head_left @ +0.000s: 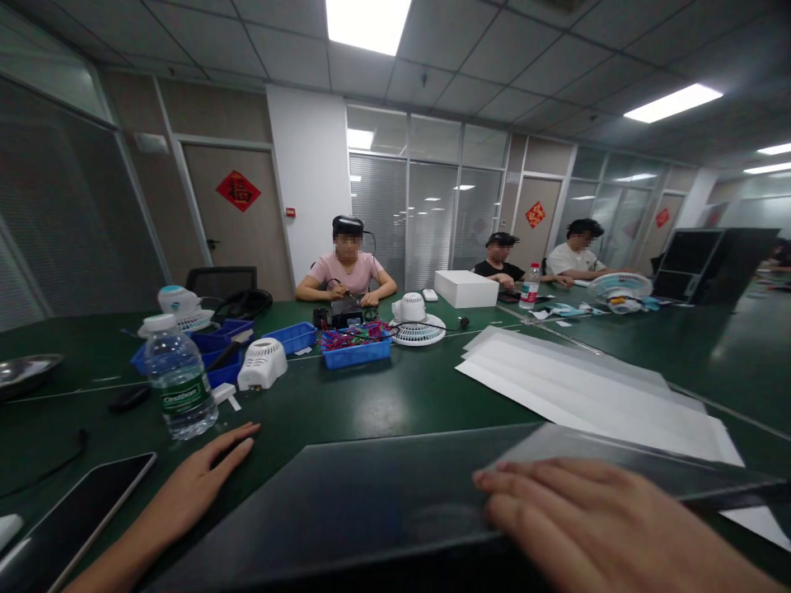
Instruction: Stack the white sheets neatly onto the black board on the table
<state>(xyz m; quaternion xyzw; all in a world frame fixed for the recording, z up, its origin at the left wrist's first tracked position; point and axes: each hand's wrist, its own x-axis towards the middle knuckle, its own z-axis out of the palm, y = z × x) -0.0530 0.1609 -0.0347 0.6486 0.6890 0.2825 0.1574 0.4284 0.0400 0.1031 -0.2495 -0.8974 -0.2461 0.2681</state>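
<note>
My right hand lies flat with its fingers stretched out on a dark glossy sheet spread on the green table in front of me. My left hand rests open on the table just left of the sheet, fingers together and pointing forward, holding nothing. A clear water bottle stands just beyond the left hand. A dark phone or tablet lies to its left.
White paper sheets lie right of centre. Blue trays with coloured parts, small white fans, a white box and a metal dish stand farther back. Three people sit across the table.
</note>
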